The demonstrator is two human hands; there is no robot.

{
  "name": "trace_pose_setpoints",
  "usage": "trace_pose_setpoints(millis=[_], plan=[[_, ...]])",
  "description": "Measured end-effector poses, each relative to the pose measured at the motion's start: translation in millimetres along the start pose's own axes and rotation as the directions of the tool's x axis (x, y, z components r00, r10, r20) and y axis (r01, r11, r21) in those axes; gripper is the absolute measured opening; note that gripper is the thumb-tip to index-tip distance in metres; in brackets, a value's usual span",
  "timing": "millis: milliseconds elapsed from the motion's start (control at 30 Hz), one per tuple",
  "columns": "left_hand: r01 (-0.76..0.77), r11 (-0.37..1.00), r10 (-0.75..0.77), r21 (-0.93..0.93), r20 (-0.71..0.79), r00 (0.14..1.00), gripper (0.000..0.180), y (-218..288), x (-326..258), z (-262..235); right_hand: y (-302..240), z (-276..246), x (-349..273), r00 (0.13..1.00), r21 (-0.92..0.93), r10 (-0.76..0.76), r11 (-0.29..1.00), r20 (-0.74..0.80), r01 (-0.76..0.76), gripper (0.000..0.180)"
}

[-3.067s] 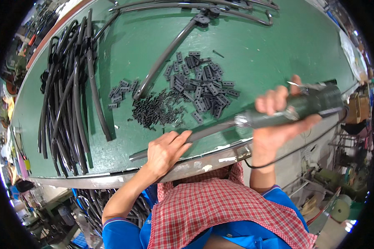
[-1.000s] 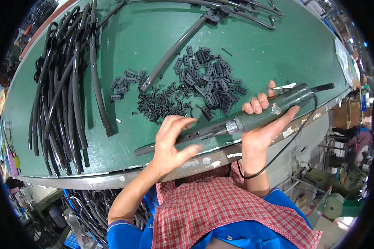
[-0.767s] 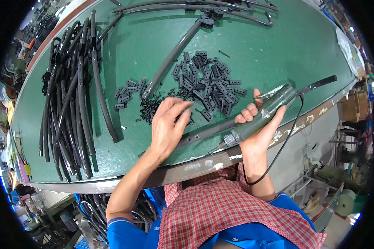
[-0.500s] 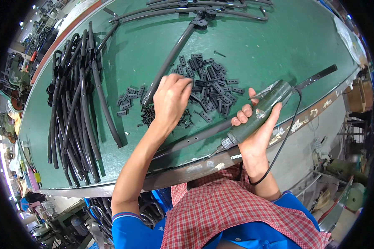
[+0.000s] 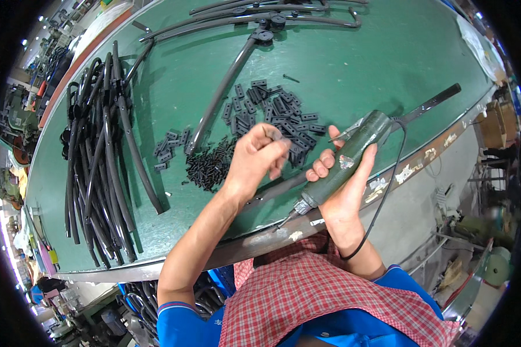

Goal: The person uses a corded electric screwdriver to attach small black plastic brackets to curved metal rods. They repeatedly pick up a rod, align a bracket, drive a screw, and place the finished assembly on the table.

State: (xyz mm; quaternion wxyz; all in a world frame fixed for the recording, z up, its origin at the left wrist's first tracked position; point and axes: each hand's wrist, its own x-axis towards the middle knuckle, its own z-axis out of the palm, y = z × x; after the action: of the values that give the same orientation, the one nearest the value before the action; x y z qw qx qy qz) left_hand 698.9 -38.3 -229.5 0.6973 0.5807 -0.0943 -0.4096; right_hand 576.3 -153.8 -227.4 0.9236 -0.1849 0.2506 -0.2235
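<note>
My right hand (image 5: 342,205) is wrapped round a green electric screwdriver (image 5: 346,168), whose bit points down left over the table's near edge. A cord runs from its back end. My left hand (image 5: 253,157) hovers just left of the tool with its fingers curled in a pinch; whatever is between them is too small or hidden to name. Beneath both hands a dark metal tube (image 5: 279,187) lies along the near edge, partly covered. Left of my left hand is a heap of small dark screws (image 5: 205,168). Small black plastic blocks (image 5: 281,107) are piled just beyond.
A bundle of bent black tubes (image 5: 107,156) lies at the left of the green table (image 5: 353,63). A jointed tube frame (image 5: 223,92) stretches from the far side to the screws. More tube frames (image 5: 214,23) lie at the far edge. One loose screw (image 5: 290,78) lies beyond the blocks.
My left hand has moved right, away from the jointed tube's near end and toward the screwdriver, uncovering the screw heap. My right hand keeps its grip on the tool. The whole view has shifted slightly.
</note>
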Motion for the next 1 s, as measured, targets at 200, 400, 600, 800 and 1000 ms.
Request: trace_pose_setpoints(millis=[200,400,600,800,1000], plan=[[-0.05,0.999,0.047,0.013,0.198,0.979,0.024,-9,-11,18,-4,-2,1,1.0,-0.025,-0.017,1.0,0.003,0.017,0.069],[-0.464,0.64,0.342,0.612,0.313,0.886,0.028,-9,-39,9,-4,-3,2,1.0,-0.054,-0.006,0.999,0.006,0.006,0.069],[-0.174,0.729,0.289,0.661,-0.067,0.955,0.032,8,-83,-46,-4,-1,1,1.0,-0.052,-0.018,0.998,0.017,0.019,0.068],[-0.302,0.572,0.4,0.763,0.061,0.914,0.033,-32,-104,-50,0,-4,2,0.999,-0.075,0.009,0.997,0.039,-0.006,0.068],[-0.392,0.163,0.511,0.905,0.262,0.819,0.036,-48,-99,-46,1,-5,3,0.999,-0.091,-0.012,0.996,0.037,0.015,0.068]])
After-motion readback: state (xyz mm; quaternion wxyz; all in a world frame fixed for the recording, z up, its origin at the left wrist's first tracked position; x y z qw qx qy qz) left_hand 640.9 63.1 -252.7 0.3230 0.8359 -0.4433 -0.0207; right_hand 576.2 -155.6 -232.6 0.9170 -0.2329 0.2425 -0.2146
